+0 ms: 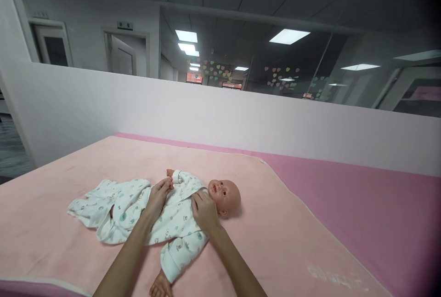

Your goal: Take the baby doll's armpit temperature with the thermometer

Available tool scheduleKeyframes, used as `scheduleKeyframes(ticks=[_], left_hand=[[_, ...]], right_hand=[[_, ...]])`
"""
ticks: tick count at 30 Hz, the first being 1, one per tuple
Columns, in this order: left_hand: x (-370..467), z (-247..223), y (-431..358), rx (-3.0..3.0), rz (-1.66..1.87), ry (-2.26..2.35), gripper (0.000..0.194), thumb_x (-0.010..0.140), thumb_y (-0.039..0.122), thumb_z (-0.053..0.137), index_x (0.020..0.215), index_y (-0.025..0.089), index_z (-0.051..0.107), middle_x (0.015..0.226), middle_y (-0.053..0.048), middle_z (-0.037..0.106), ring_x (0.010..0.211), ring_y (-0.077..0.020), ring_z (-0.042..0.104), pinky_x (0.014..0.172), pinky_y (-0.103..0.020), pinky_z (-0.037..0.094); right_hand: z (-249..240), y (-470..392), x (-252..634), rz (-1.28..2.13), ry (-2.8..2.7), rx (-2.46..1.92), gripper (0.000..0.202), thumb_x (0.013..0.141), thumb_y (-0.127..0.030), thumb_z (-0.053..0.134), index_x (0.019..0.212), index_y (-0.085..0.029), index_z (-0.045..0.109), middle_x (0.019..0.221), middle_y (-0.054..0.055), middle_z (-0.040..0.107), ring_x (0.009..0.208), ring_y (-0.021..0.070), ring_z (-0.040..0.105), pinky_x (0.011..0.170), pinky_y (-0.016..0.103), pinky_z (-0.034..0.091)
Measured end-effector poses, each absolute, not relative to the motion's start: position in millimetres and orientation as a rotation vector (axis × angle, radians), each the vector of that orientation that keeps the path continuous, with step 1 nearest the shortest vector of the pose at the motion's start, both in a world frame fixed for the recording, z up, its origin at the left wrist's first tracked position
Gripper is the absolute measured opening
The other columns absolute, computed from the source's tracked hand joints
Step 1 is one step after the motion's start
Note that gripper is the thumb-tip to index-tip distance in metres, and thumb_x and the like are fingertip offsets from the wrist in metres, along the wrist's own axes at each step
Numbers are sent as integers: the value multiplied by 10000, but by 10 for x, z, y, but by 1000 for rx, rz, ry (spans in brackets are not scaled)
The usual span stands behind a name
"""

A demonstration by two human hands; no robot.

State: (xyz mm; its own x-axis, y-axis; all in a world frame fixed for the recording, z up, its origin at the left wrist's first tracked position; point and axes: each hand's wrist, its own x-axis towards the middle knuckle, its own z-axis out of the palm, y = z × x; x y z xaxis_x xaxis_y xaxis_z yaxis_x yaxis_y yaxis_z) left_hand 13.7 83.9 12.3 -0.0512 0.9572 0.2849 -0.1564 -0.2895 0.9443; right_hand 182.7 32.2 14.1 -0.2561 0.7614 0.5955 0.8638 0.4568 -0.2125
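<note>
A baby doll (225, 196) lies on its back on a pink blanket (292, 242), its bald head to the right. It wears a white patterned top (175, 219), and white patterned trousers (127, 196) cover its legs. My left hand (159, 197) rests at the far side of the top near the waist, fingers bent together; what they hold is too small to name. My right hand (204, 207) is at the top's collar below the doll's chin, with curled fingers on the cloth. One doll hand (161, 285) shows at the near sleeve's end.
A darker pink mat (365, 196) shows beyond the blanket's right edge. Behind runs a low white wall (223, 117) with glass above it. Doors and ceiling lights are visible past the glass.
</note>
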Motion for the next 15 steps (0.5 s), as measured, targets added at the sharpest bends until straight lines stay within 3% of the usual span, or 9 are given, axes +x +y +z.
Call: scheduleKeyframes(ticks=[6, 11, 15], left_hand=[[261, 81, 744, 1870, 1365, 1066, 417, 706, 415, 619, 1064, 203, 606, 992, -56, 651, 935, -209, 580, 846, -352, 448], [271, 76, 719, 1880, 1419, 1116, 294, 802, 400, 494, 931, 198, 665, 939, -55, 675, 887, -206, 597, 815, -350, 460], [228, 99, 713, 1819, 1403, 1058, 288, 785, 406, 523, 897, 191, 679, 936, -53, 680, 864, -204, 604, 789, -330, 466]], right_hand=[[268, 518, 1662, -266, -1957, -1729, 211, 819, -76, 366, 927, -171, 520, 942, 74, 605, 799, 175, 586, 628, 249, 388], [276, 608, 1615, -275, -1888, -1905, 269, 846, -61, 306, 965, -157, 527, 880, 92, 635, 754, 194, 616, 593, 263, 385], [324, 615, 1608, -208, -1850, -1888, 286, 853, -68, 299, 890, -161, 567, 841, 95, 648, 694, 185, 614, 562, 260, 378]])
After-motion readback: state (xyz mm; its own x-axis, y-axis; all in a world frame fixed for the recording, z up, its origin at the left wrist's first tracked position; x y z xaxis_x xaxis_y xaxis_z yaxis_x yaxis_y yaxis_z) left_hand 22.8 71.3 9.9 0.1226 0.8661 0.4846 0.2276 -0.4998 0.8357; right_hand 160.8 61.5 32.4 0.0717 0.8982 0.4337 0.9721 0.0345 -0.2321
